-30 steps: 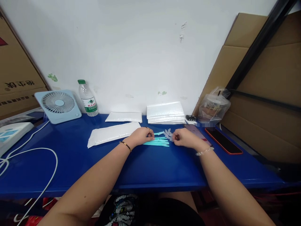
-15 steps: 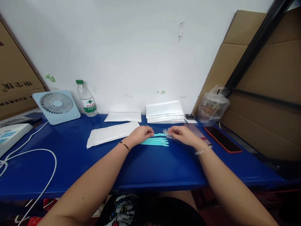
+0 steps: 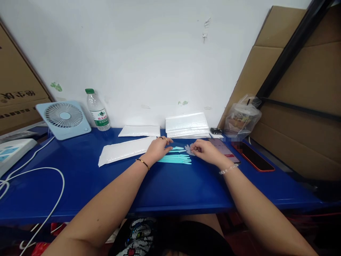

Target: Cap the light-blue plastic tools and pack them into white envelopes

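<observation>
Several slim turquoise eyebrow razors [image 3: 176, 159] lie side by side on the blue table, blades to the right. My left hand [image 3: 159, 148] hovers at their handle ends, thumb and fingers apart, covering part of the upper razors [image 3: 178, 149]. Just right of the blades is a small fanned pile of clear plastic caps [image 3: 188, 149]. My right hand [image 3: 204, 150] is closed in a pinch at that pile, seemingly on one cap; its fingertips partly hide it.
White padded mailers [image 3: 125, 150] lie left of and behind my hands, with a stack [image 3: 186, 125] by the wall. Two phones [image 3: 223, 149] [image 3: 255, 156] lie at right, near a bagged cup [image 3: 241, 119]. A fan [image 3: 65, 119], water bottle [image 3: 99, 113] and white cable [image 3: 60, 181] are at left.
My left hand has let go of a razor, which now lies above the row, and its fingers have spread. My right hand stays pinched at the caps.
</observation>
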Motion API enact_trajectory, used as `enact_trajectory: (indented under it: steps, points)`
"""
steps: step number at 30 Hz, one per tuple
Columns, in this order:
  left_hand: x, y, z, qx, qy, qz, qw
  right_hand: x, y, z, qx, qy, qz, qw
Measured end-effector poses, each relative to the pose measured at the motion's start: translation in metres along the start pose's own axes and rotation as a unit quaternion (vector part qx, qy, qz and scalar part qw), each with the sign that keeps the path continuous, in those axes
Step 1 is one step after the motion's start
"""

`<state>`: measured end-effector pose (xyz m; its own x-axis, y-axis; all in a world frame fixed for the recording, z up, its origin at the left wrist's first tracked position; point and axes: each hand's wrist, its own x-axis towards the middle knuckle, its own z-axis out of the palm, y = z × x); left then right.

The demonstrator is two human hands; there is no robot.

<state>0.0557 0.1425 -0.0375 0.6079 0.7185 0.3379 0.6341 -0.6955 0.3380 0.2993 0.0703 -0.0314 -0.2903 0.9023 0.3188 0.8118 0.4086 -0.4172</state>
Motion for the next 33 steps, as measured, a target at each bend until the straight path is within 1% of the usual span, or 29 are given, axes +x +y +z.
enact_trajectory:
  steps: [1,2,4,6,8,13,17,22,27,33]
  points:
    - [-0.001,0.000,-0.001,0.000,0.003,0.003,1.000,0.000,0.002,0.001,-0.023,-0.014,-0.003,1.000]
    - [-0.001,0.000,-0.002,-0.002,-0.006,0.011,1.000,0.000,0.004,0.001,-0.043,-0.028,-0.005,0.999]
    - [-0.003,0.001,-0.003,-0.005,-0.051,0.030,0.998,0.000,0.005,0.004,-0.074,-0.046,-0.006,0.996]
    - [-0.003,0.002,-0.003,0.002,-0.092,0.033,0.995,0.000,0.005,0.005,-0.091,-0.048,-0.004,0.995]
    - [-0.002,0.004,-0.002,0.011,-0.106,0.025,0.994,0.000,0.003,0.005,-0.084,-0.039,0.001,0.996]
    - [-0.001,0.005,-0.002,0.030,-0.101,0.021,0.994,-0.002,0.003,-0.004,0.020,-0.007,0.042,0.999]
    - [-0.002,0.005,-0.004,0.029,-0.092,0.014,0.995,-0.002,0.006,-0.009,0.066,0.029,0.060,0.996]
    - [-0.002,0.003,-0.003,0.001,-0.082,0.008,0.997,-0.002,0.007,-0.008,0.118,0.022,0.058,0.991]
    - [-0.003,0.005,-0.004,-0.022,-0.076,0.018,0.997,0.000,0.004,-0.002,0.164,0.023,0.072,0.984]
    - [-0.001,0.009,-0.002,-0.036,-0.053,0.035,0.997,0.003,-0.004,0.006,0.257,-0.008,0.108,0.960]
